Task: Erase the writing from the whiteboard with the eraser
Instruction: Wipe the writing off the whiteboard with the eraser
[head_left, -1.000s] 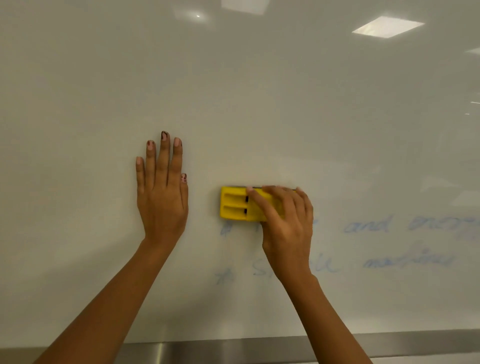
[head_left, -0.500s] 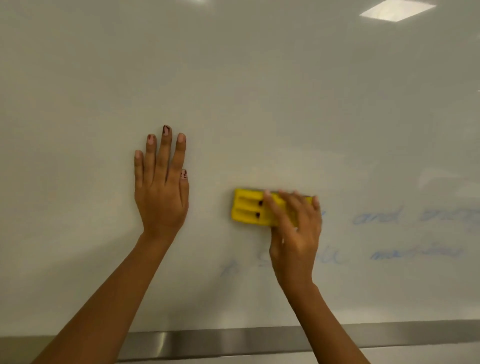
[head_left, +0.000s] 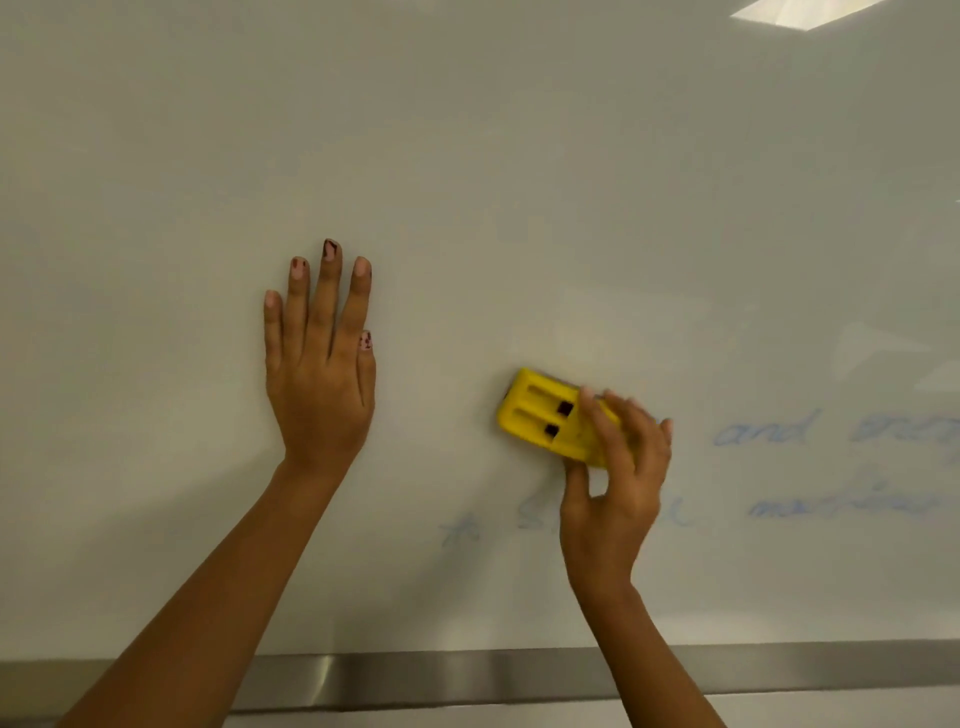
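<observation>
A brushed metal ledge (head_left: 415, 675) runs nearly level across the bottom of the view from edge to edge, dull grey along most of its length, with a bright vertical glint (head_left: 327, 675) left of the middle. Below it lies a narrow pale strip (head_left: 467, 719), lighter than the ledge and showing no detail that can be made out. At the upper right, cut by the top edge, shines the reflection of a rectangular ceiling light panel (head_left: 800, 13), white and skewed, and lower on the right float faint pale reflected shapes (head_left: 872, 345), too blurred to identify.
</observation>
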